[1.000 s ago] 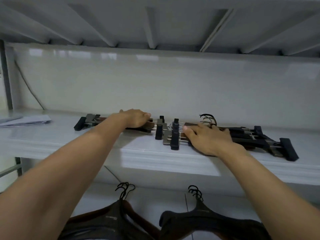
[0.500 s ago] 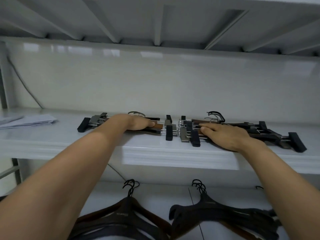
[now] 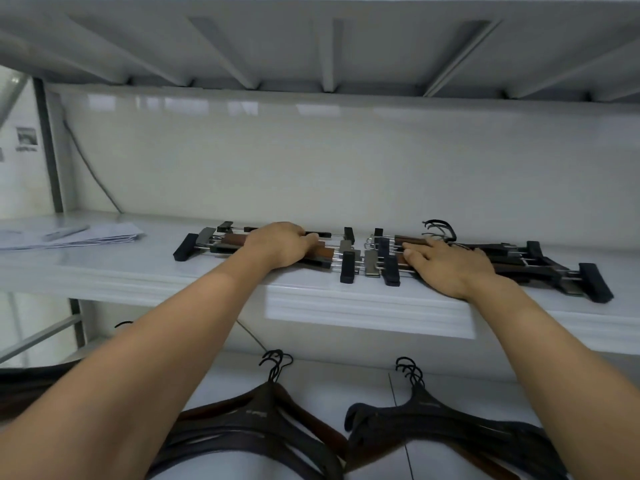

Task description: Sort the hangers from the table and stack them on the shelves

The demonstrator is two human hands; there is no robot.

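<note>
1. Head view: you've split the clip hangers on the upper shelf (image 3: 207, 271) into two bundles, and a small gap now shows between them where a second ago they overlapped in one jumbled run.

2. Your left hand (image 3: 282, 245) sits on the left bundle (image 3: 221, 242); its fingers (image 3: 310, 241) curl down over the wooden bars, gripping them. That bundle has slid left, well clear of the papers (image 3: 72, 235) lying at the far left of the shelf.

3. Your right hand (image 3: 450, 266) lies flat on the right bundle (image 3: 519, 259), fingers (image 3: 414, 252) stretched out and close together, pressing rather than wrapping. Whether anything is truly pinched under the palm, I cannot tell.

4. The clips at the inner ends, black and grey, stand just beside each other across the gap, close but seemingly not tangled.

5. What it means: sorting on this shelf looks nearly settled, with two neat stacks side by side. Squaring each bundle and nudging it back from the front edge seems the sensible finish.

6. Below, two groups of dark suit hangers already lie on the lower shelf (image 3: 346, 382): the left group (image 3: 256, 420) and the right group (image 3: 426, 417), hooks pointing away from you.
</note>
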